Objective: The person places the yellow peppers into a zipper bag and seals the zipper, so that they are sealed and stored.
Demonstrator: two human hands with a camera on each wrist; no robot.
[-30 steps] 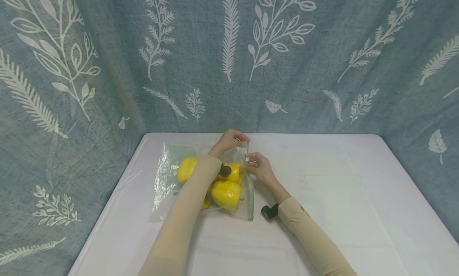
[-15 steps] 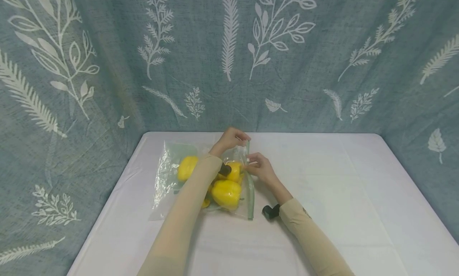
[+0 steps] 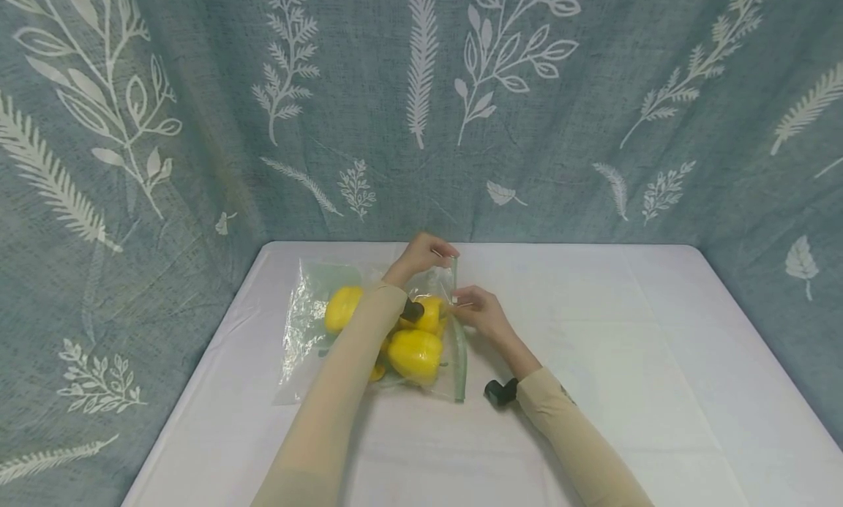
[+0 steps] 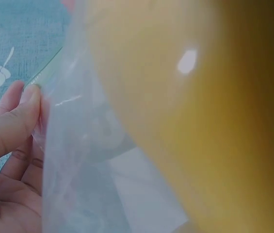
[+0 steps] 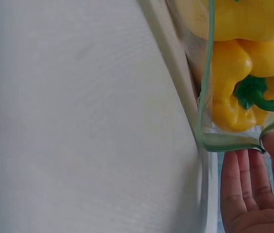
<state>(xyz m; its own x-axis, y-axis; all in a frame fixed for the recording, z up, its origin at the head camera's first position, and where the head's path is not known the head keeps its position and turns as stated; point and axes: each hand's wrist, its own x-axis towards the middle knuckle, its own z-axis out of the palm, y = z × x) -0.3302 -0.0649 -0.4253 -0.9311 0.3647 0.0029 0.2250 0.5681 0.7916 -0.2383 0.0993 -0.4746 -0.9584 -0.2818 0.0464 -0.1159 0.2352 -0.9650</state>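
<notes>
A clear zip bag (image 3: pixel 299 346) with a pale green seal strip (image 3: pixel 461 368) lies on the table, its mouth towards the right. Several yellow bell peppers (image 3: pixel 415 355) are inside; one shows its green stem (image 5: pixel 253 92) in the right wrist view. At the far corner of the mouth my left hand (image 3: pixel 421 254) pinches the seal's end between thumb and fingers. My right hand (image 3: pixel 484 311) pinches the strip a little nearer to me, beside a small white slider (image 3: pixel 454 299). My left forearm covers part of the bag and peppers.
The table (image 3: pixel 593 390) has a white cover, with its far edge just beyond my left hand. A blue-green curtain (image 3: pixel 395 112) with white leaf prints hangs behind and at both sides. Black wrist cameras (image 3: pixel 500 392) sit at my sleeves.
My right hand has shifted slightly towards me along the seal strip, and the white slider sits a little lower. My left hand stays at the far corner; the peppers have not moved.
</notes>
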